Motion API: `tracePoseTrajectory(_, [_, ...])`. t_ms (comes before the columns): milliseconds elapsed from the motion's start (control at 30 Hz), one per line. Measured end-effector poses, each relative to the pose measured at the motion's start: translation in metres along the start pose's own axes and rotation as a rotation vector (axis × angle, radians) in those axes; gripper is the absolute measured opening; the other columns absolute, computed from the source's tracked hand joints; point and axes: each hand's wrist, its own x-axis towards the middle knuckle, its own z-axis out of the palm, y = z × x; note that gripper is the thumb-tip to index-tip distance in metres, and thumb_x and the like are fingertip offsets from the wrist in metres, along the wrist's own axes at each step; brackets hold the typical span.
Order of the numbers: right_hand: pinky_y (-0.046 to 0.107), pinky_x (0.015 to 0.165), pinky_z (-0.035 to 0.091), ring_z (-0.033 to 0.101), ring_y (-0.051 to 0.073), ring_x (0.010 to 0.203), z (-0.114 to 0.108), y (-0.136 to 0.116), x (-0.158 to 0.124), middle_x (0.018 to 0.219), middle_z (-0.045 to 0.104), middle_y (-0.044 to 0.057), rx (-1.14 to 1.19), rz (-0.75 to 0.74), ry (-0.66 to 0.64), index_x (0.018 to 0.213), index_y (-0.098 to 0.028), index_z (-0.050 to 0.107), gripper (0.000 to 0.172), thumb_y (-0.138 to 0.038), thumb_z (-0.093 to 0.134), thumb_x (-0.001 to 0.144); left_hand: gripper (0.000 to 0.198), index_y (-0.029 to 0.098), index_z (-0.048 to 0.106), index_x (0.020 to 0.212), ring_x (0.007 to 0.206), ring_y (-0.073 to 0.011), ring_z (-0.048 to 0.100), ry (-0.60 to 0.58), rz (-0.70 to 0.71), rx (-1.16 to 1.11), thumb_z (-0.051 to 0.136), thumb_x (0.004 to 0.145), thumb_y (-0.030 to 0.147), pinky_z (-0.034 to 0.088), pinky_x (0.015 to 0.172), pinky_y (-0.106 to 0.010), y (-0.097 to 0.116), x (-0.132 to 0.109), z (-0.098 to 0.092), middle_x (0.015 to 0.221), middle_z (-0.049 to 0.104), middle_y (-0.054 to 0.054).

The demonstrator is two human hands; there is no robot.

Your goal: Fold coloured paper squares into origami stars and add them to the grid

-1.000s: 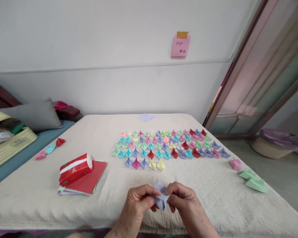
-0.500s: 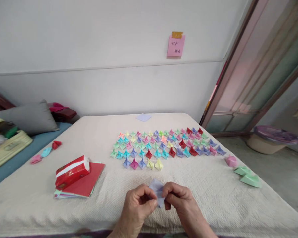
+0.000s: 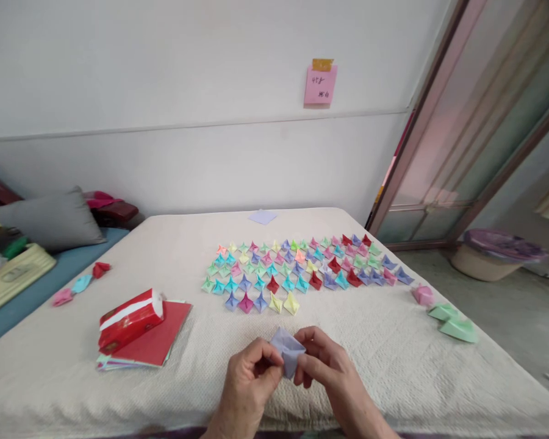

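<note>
Right hand has spread, lavender paper between both hands

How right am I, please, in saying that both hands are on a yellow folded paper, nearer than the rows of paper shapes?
Only the colour is wrong: the head view shows the folded paper is lavender, not yellow. The left hand and right hand are on it, nearer than the rows of paper shapes.

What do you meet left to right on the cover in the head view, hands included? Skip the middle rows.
Small pink piece → light blue piece → small red piece → red pack → left hand → lavender folded paper → right hand → larger pink piece → light green pieces.
</note>
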Motion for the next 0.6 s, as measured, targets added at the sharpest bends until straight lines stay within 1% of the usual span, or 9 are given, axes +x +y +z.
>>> tracePoseTrajectory(33, [0.025, 0.048, 0.035, 0.054, 0.014, 0.047, -0.0005, 0.0013, 0.0006, 0.052, 0.061, -0.001, -0.026, 0.027, -0.015, 0.078, -0.017, 0.059, 0.018, -0.031, 0.068, 0.073, 0.009, 0.017, 0.061, 0.066, 0.054, -0.0112, 0.043, -0.005, 0.032, 0.051, 0.064, 0.074, 0.017, 0.031, 0.052, -0.022, 0.0012, -0.0006, -0.0001, 0.058, 0.052, 0.003])
tracePoseTrajectory(100, [0.024, 0.046, 0.034, 0.051, 0.012, 0.041, -0.0018, 0.0041, 0.0017, 0.046, 0.059, -0.001, -0.054, 0.067, -0.033, 0.068, -0.016, 0.059, 0.026, -0.039, 0.068, 0.074, 0.010, 0.017, 0.062, 0.066, 0.056, -0.0119, 0.045, -0.002, 0.082, 0.144, 0.063, 0.076, 0.016, 0.033, 0.054, -0.023, 0.0042, -0.0023, 0.0004, 0.062, 0.054, 0.002])
tracePoseTrajectory(200, [0.022, 0.044, 0.032, 0.049, 0.010, 0.037, -0.0037, 0.0067, 0.0023, 0.041, 0.058, -0.002, -0.042, 0.068, -0.031, 0.064, -0.016, 0.057, 0.031, -0.043, 0.069, 0.074, 0.012, 0.018, 0.061, 0.066, 0.057, -0.0123, 0.046, -0.007, 0.083, 0.187, 0.063, 0.077, 0.019, 0.035, 0.055, -0.023, 0.0065, -0.0054, 0.0026, 0.063, 0.054, 0.001])
tracePoseTrajectory(267, [0.022, 0.043, 0.031, 0.049, 0.010, 0.037, -0.0043, 0.0065, 0.0023, 0.042, 0.059, -0.001, -0.039, 0.064, -0.034, 0.063, -0.016, 0.056, 0.033, -0.044, 0.070, 0.073, 0.007, 0.018, 0.060, 0.074, 0.058, -0.0129, 0.048, -0.006, 0.042, 0.126, 0.064, 0.078, 0.023, 0.037, 0.056, -0.023, 0.0064, -0.0068, 0.0046, 0.064, 0.057, 0.001])
tracePoseTrajectory(300, [0.021, 0.043, 0.030, 0.049, 0.010, 0.037, -0.0043, 0.0060, 0.0023, 0.042, 0.059, -0.002, -0.040, 0.065, -0.034, 0.063, -0.016, 0.056, 0.033, -0.045, 0.070, 0.073, 0.010, 0.019, 0.060, 0.081, 0.060, -0.0137, 0.050, -0.003, 0.025, 0.067, 0.066, 0.077, 0.026, 0.038, 0.058, -0.023, 0.0063, -0.0070, 0.0055, 0.068, 0.060, 0.001])
tracePoseTrajectory(400, [0.022, 0.042, 0.030, 0.050, 0.010, 0.037, -0.0039, 0.0046, 0.0026, 0.043, 0.060, -0.001, -0.047, 0.067, -0.045, 0.062, -0.017, 0.055, 0.035, -0.047, 0.071, 0.071, 0.030, 0.021, 0.053, 0.101, 0.068, -0.0162, 0.055, -0.019, -0.019, -0.119, 0.066, 0.078, 0.035, 0.043, 0.063, -0.025, 0.0069, -0.0056, 0.0066, 0.078, 0.066, -0.002])
tracePoseTrajectory(433, [0.022, 0.042, 0.031, 0.050, 0.010, 0.037, -0.0037, 0.0043, 0.0027, 0.044, 0.060, -0.001, -0.050, 0.064, -0.052, 0.061, -0.017, 0.055, 0.036, -0.047, 0.071, 0.071, 0.031, 0.021, 0.052, 0.103, 0.069, -0.0165, 0.056, -0.025, -0.037, -0.151, 0.064, 0.080, 0.037, 0.043, 0.064, -0.026, 0.0073, -0.0046, 0.0064, 0.077, 0.066, -0.002])
tracePoseTrajectory(500, [0.022, 0.042, 0.031, 0.051, 0.010, 0.038, -0.0039, 0.0045, 0.0032, 0.046, 0.061, -0.001, -0.063, 0.053, -0.060, 0.062, -0.017, 0.056, 0.035, -0.047, 0.070, 0.072, 0.030, 0.019, 0.051, 0.104, 0.065, -0.0157, 0.055, -0.027, -0.065, -0.164, 0.060, 0.083, 0.039, 0.043, 0.063, -0.026, 0.0073, -0.0024, 0.0051, 0.068, 0.063, 0.000])
tracePoseTrajectory(600, [0.022, 0.042, 0.029, 0.051, 0.010, 0.038, -0.0055, 0.0057, 0.0043, 0.046, 0.061, -0.001, -0.083, 0.052, -0.058, 0.063, -0.016, 0.057, 0.033, -0.046, 0.069, 0.073, 0.032, 0.018, 0.051, 0.105, 0.061, -0.0148, 0.054, -0.018, -0.070, -0.157, 0.062, 0.082, 0.039, 0.042, 0.062, -0.026, 0.0039, 0.0000, 0.0029, 0.060, 0.058, 0.003])
